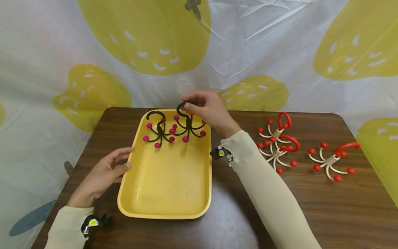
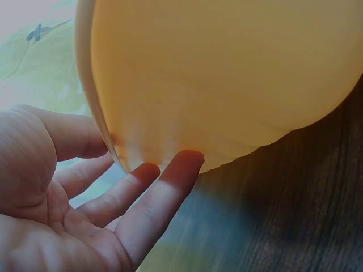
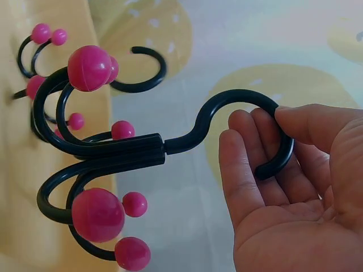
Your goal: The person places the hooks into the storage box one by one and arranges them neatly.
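Curtained-off tabletop, room type unclear; wood-grain table [image 1: 335, 211]; fruit-print sheet [image 1: 264, 45]

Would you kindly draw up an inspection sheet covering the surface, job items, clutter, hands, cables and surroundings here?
Surface: dark wood-grain table.
Job's things: yellow tray; one black hook with pink balls inside its far end, another, the held hook, beside it; whether the latter touches the tray is unclear.
Clutter: three red-and-white hooks on the table, right of the tray.
Hands: left hand touches the tray's left side; right hand grips the held hook's curved top.
Cables: nothing seen.
Surroundings: white cloth with yellow fruit-like prints behind the table.
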`<action>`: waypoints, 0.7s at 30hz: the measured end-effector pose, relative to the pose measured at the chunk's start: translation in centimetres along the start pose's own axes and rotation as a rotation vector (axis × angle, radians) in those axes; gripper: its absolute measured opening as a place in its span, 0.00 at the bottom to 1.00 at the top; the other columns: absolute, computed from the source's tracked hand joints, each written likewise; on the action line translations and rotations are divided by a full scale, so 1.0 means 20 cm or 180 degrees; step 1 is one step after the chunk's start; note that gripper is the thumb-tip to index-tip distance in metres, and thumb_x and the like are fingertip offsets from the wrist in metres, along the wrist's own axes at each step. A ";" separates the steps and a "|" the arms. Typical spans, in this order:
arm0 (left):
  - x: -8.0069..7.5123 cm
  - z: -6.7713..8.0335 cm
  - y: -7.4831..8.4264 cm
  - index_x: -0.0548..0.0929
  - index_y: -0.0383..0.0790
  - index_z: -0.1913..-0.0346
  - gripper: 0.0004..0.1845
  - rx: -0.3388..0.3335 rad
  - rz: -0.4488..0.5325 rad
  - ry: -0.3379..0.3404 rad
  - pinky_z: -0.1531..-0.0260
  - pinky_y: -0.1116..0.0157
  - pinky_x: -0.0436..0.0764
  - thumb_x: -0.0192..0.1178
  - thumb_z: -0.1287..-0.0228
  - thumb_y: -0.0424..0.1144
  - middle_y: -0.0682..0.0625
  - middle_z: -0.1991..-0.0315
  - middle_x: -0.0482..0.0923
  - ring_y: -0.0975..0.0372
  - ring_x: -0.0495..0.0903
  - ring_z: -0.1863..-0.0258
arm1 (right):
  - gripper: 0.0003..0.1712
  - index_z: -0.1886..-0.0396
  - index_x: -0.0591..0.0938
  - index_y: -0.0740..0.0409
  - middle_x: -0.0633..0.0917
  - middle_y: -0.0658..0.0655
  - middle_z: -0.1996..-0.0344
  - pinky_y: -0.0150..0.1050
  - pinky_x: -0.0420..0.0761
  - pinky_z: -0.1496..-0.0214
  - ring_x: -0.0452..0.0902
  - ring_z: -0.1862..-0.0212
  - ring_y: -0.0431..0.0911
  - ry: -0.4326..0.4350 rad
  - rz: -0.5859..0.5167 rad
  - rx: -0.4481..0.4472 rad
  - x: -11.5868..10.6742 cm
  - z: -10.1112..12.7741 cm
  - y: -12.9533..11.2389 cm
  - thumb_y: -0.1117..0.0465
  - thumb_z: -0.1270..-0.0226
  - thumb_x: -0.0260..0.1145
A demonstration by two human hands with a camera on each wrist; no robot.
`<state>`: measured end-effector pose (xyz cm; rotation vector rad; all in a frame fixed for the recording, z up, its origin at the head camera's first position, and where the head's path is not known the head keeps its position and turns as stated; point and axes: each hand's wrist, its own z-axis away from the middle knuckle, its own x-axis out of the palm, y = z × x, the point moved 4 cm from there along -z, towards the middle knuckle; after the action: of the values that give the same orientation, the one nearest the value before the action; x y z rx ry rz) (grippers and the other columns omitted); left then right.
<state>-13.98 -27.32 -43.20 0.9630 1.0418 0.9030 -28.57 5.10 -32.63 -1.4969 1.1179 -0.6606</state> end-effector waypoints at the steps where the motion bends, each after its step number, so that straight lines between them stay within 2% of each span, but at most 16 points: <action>1: 0.00 0.00 0.00 0.63 0.39 0.20 0.30 -0.0003 0.0003 0.0000 0.56 0.53 0.92 0.58 0.19 0.37 0.29 0.27 0.68 0.60 0.87 0.49 | 0.14 0.44 0.86 0.70 0.92 0.65 0.58 0.35 0.87 0.55 0.87 0.63 0.43 -0.0019 -0.0024 0.0060 0.00 -0.01 0.02 0.70 0.26 0.69; 6: 0.01 0.00 0.00 0.63 0.38 0.20 0.30 0.0008 0.0028 0.0001 0.56 0.53 0.92 0.58 0.19 0.37 0.29 0.27 0.68 0.60 0.88 0.49 | 0.13 0.45 0.86 0.68 0.91 0.69 0.54 0.39 0.88 0.52 0.87 0.62 0.39 -0.0054 -0.0083 0.0287 0.02 -0.01 0.09 0.69 0.26 0.68; 10: 0.00 0.00 0.00 0.63 0.38 0.20 0.31 0.0011 0.0025 0.0006 0.56 0.53 0.92 0.59 0.19 0.37 0.29 0.27 0.68 0.61 0.88 0.50 | 0.14 0.44 0.86 0.68 0.89 0.73 0.51 0.36 0.88 0.52 0.89 0.60 0.41 -0.0047 -0.0078 0.0351 0.02 -0.02 0.13 0.69 0.25 0.68; 16: 0.00 0.01 0.00 0.63 0.38 0.20 0.31 0.0006 0.0016 0.0015 0.56 0.53 0.92 0.59 0.19 0.37 0.28 0.27 0.68 0.60 0.89 0.50 | 0.15 0.42 0.85 0.70 0.89 0.70 0.50 0.36 0.89 0.47 0.89 0.47 0.61 -0.0055 -0.0094 0.0422 0.03 -0.02 0.17 0.70 0.25 0.67; 18: 0.00 0.01 0.00 0.63 0.38 0.20 0.31 0.0007 0.0021 0.0016 0.56 0.53 0.92 0.59 0.19 0.37 0.28 0.27 0.68 0.60 0.89 0.50 | 0.15 0.42 0.85 0.70 0.90 0.68 0.49 0.37 0.89 0.45 0.88 0.45 0.62 -0.0062 -0.0068 0.0445 0.04 -0.02 0.19 0.70 0.26 0.68; 21: 0.00 0.02 0.00 0.63 0.38 0.20 0.31 0.0012 0.0028 0.0010 0.56 0.53 0.92 0.59 0.19 0.37 0.28 0.27 0.68 0.60 0.89 0.51 | 0.15 0.43 0.85 0.69 0.90 0.66 0.50 0.38 0.89 0.45 0.89 0.46 0.59 -0.0068 -0.0039 0.0488 0.04 -0.02 0.21 0.70 0.26 0.68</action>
<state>-13.62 -27.39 -43.04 0.9703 1.0430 0.9104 -29.85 4.37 -36.66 -1.3778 1.0193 -0.7210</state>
